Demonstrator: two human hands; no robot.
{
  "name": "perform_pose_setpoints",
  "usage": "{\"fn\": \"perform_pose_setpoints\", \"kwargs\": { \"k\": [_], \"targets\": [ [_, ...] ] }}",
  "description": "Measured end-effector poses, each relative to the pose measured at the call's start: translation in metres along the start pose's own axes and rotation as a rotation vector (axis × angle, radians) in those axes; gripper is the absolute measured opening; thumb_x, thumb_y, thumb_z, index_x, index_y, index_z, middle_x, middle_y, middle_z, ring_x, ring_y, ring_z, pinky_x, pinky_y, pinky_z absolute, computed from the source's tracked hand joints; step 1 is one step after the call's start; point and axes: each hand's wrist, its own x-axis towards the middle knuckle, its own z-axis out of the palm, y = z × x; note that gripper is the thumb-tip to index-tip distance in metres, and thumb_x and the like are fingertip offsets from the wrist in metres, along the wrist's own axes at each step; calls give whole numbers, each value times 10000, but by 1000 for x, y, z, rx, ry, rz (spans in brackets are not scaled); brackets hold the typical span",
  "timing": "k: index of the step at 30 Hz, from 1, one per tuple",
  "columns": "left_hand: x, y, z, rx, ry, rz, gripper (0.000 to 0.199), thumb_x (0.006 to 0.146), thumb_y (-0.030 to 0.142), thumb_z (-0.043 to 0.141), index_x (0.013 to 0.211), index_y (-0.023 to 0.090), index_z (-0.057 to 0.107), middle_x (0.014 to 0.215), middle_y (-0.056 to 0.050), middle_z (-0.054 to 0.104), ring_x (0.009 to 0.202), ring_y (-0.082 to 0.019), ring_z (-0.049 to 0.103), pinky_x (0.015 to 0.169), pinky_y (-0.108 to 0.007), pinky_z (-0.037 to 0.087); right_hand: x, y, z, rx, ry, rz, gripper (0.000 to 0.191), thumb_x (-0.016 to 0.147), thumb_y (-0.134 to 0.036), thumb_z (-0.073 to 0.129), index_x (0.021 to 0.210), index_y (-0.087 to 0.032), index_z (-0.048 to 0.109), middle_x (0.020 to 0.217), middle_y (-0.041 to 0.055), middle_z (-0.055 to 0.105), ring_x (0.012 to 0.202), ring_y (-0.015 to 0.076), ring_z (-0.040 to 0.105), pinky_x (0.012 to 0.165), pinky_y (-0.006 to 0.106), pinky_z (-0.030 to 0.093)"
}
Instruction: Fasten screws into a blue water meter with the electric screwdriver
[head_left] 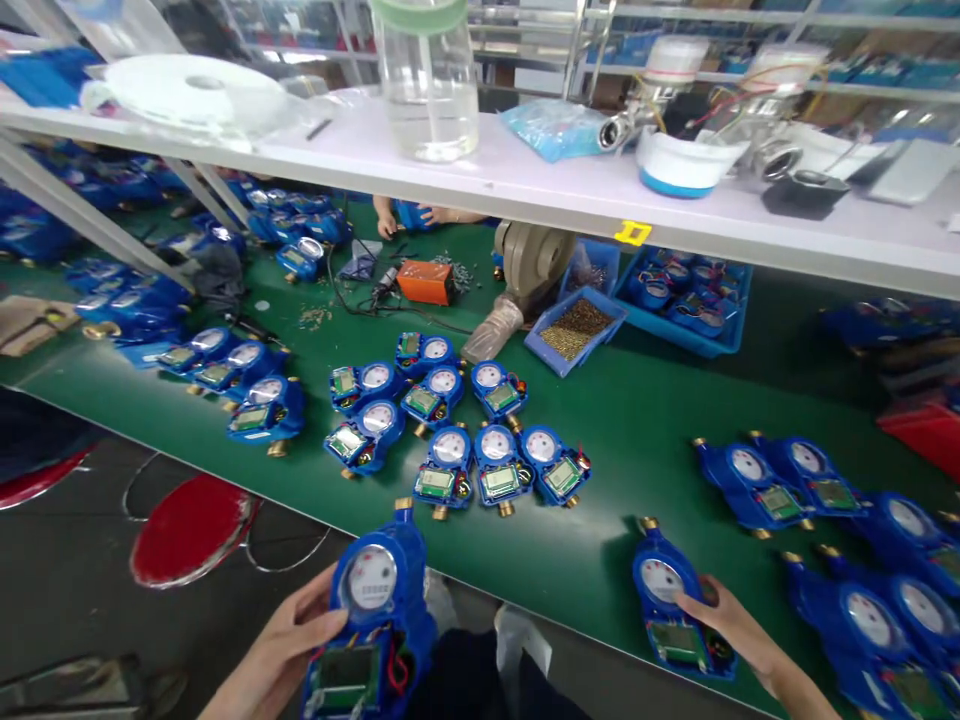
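water meter [371, 580] is held in the left hand [289, 640] off the near edge of the green bench [637, 450], long axis running away, brass end [403, 504] far; well apart, the right hand [739, 625] touches a second meter [664, 590], grip unclear.

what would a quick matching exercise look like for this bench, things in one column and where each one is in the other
Things:
1. left hand
2. right hand
3. orange box
4. glass jar

Places or states:
A. resting on a flat blue water meter
B. standing on the white shelf
C. holding up a raised blue water meter
D. lying on the green mat

Right pairs: 1-C, 2-A, 3-D, 4-B
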Motion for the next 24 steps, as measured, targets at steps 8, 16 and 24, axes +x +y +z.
{"fn": "perform_pose_setpoints", "kwargs": {
  "k": [8, 16, 24],
  "targets": [
    [109, 42, -78, 138, -214, -15, 749, 579, 328, 860, 1265, 158, 614, 1168, -126, 687, 1095, -356, 631, 987, -466, 464, -3, -3, 57, 95, 44, 84, 1438, 390, -839, 686, 1487, -67, 169, 1436, 316, 387, 1138, 423, 588, 948, 487, 537],
    [180, 52, -94, 134, -245, -63, 690, 606, 334, 859, 1223, 124, 632, 1046, -140, 726, 959, -300, 687, 931, -410, 483, 1, 6, 76, 207, 149, 124, 1368, 499, -776, 703, 1519, -93, 99, 1425, 301, 413, 1159, 416, 574, 967, 512, 513],
    [195, 42, -89, 78, -112, -70, 533, 624, 390, 850, 1038, 103, 676, 949, -133, 738, 843, -246, 703, 814, -343, 539, -12, -4, 89, 383, 160, 153, 1203, 652, -587, 756, 1526, -106, 83, 1405, 298, 442, 1164, 408, 573, 1008, 539, 461]
  ]
}}
